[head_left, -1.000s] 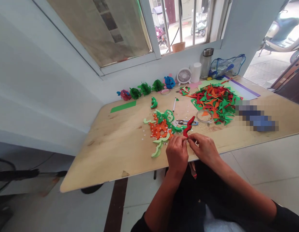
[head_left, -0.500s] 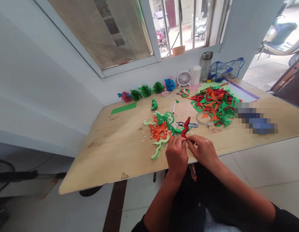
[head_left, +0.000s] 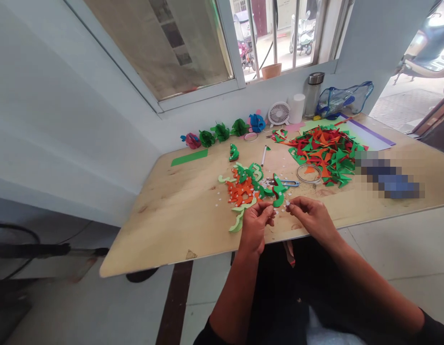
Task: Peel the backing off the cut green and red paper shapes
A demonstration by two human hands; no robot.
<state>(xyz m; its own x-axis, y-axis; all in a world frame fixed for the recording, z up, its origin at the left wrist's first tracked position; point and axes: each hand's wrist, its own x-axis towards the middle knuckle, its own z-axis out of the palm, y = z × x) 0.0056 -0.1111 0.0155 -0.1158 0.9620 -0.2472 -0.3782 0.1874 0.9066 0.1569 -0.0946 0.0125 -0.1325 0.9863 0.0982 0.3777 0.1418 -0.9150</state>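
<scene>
Near the table's front edge, my left hand is closed on the lower end of a wavy green paper cutout, which carries small white squares and shows some red at its edge. A little to the right, my right hand is closed, pinching a tiny white scrap between thumb and fingertips. Just left of the green piece lies a pile of orange cutouts with green wavy ones. Blue-handled snips lie behind the held piece, partly hidden by it.
A large heap of red, green and orange scraps covers the right side, with a tape roll before it. A white pen lies mid-table. Along the wall stand green paper shapes, a small fan and a bottle.
The held cutout has turned from its red side to its green side. My right hand has moved away to the right, now with a tiny white scrap. The view has shifted slightly.
</scene>
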